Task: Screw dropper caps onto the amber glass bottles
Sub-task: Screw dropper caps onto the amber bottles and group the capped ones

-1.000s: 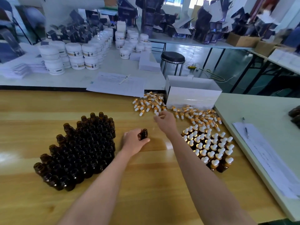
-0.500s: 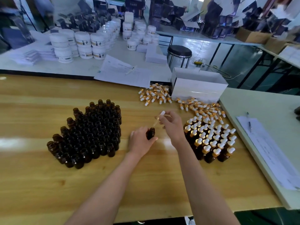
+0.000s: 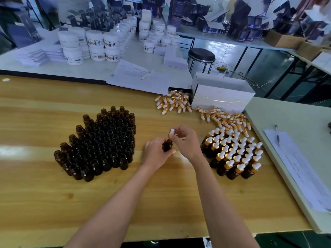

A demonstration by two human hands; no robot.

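**Two hands meet over one amber bottle**

One small amber glass bottle [image 3: 168,145], dark brown and upright, sits mid-table in the left hand [image 3: 155,154], whose fingers and thumb curl round its body. Directly above its neck, the right hand [image 3: 186,142] pinches a dropper cap [image 3: 172,131] with a white rubber bulb and a gold collar. The fingers hide the join, so the cap seems to be at the mouth, but how far it is seated cannot be told.

On the wooden table [image 3: 53,194], to the left, a dense cluster of open bottles [image 3: 100,144] stands uncapped. To the right stand the capped bottles [image 3: 234,154], white bulbs up. Farther off, loose caps [image 3: 172,102] lie scattered beside a white box [image 3: 222,97].
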